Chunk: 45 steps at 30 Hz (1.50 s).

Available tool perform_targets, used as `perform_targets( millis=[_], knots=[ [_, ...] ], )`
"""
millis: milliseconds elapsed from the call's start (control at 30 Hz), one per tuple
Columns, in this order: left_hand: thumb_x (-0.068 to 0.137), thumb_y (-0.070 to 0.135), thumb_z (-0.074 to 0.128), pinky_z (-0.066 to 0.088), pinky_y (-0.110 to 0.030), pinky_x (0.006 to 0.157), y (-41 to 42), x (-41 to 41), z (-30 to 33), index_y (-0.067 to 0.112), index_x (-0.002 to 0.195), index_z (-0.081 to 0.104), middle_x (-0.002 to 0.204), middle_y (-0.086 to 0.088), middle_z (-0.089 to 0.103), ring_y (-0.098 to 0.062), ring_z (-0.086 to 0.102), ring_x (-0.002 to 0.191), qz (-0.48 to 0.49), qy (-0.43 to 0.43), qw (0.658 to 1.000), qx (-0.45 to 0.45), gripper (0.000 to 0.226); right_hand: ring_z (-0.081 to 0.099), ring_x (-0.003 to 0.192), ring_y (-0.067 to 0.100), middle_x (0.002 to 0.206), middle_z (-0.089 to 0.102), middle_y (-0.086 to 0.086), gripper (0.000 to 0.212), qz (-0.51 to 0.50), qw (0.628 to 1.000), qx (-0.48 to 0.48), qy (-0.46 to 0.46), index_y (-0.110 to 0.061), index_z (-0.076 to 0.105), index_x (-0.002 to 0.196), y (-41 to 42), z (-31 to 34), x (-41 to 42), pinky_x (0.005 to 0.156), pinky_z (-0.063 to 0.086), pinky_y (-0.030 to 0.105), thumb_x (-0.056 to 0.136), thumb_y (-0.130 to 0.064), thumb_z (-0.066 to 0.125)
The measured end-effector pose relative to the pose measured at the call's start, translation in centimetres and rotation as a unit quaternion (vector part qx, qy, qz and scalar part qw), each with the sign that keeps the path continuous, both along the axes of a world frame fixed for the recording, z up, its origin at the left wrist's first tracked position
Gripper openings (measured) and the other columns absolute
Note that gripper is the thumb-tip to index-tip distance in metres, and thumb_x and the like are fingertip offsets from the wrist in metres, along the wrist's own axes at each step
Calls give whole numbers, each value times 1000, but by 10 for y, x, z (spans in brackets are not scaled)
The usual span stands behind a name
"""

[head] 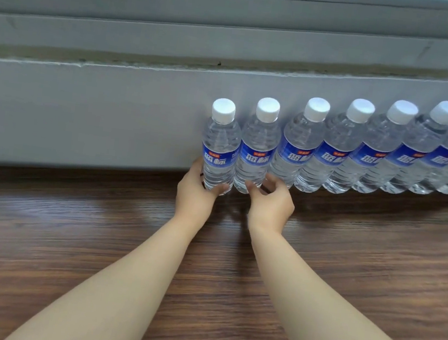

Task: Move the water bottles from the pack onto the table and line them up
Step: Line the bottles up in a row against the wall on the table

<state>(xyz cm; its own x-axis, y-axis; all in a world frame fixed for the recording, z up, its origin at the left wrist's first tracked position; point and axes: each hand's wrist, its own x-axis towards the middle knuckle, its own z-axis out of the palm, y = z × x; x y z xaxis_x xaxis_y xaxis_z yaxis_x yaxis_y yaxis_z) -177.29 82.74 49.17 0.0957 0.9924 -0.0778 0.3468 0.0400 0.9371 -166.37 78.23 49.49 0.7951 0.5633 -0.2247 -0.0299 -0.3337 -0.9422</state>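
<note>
Seven water bottles standing in a row on the wooden table (68, 235), backed against the grey wall ledge (83, 113); row running from centre off to the right edge; all clear plastic, white screw caps, blue wrap labels with bold white Chinese characters reading 蓝标 plus a small orange tag above, too small to read; labels facing the camera; every bottle upright, long axis vertical, caps up, the lean to the right looking like wide-angle distortion; neighbours touching or just beside each other.

Left hand (194, 191) wrapping the base of the leftmost bottle (220, 144), thumb across the front, fingers round the far left side, bottle's base sitting on the table at the end of the row; right hand (271, 204) half curled at the base of the second bottle (258, 145), thumb tip touching its lower front, fingers reaching toward the third bottle (298, 142); whether it is really gripping, cannot tell.

Window frame (234, 30) running above the ledge; both bare forearms stretching over the table; the pack is out of view.
</note>
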Motion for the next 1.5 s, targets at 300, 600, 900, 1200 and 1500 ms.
perform_targets(
  millis=[300,600,900,1200,1500],
  knots=[
    [69,16,85,43,-22,84,5,9,-8,17,109,50,109,6,60,-8,56,98,38,2,999,-2,53,66,87,17,100,66,-1,39,-59,998,5,-9,-14,64,113,11,-11,-6,84,53,33,76,-18,79],
    [64,20,86,52,-34,90,13,12,-15,18,105,51,114,-3,63,-16,62,101,40,20,999,9,54,65,93,17,109,65,2,42,-66,997,-1,-30,-12,63,116,12,-13,-6,83,52,32,77,-18,78],
    [66,22,85,51,-33,91,10,13,-17,19,108,51,119,-3,62,-16,61,104,43,32,998,15,54,64,95,15,109,64,-1,43,-50,998,-7,-34,-14,62,117,10,-13,-2,82,49,28,78,-21,77],
    [63,36,85,53,-44,88,8,15,-11,18,106,48,112,-1,62,-22,62,103,58,90,994,13,59,62,108,21,115,64,3,45,24,999,16,-36,-16,57,123,1,-18,-2,97,49,41,81,-21,73],
    [69,36,82,51,-43,86,3,21,-5,14,110,46,115,-4,60,-26,60,103,74,125,989,7,59,59,114,19,126,61,5,53,86,996,-1,-25,-11,49,135,-2,-17,10,101,48,37,87,-23,67]
  ],
)
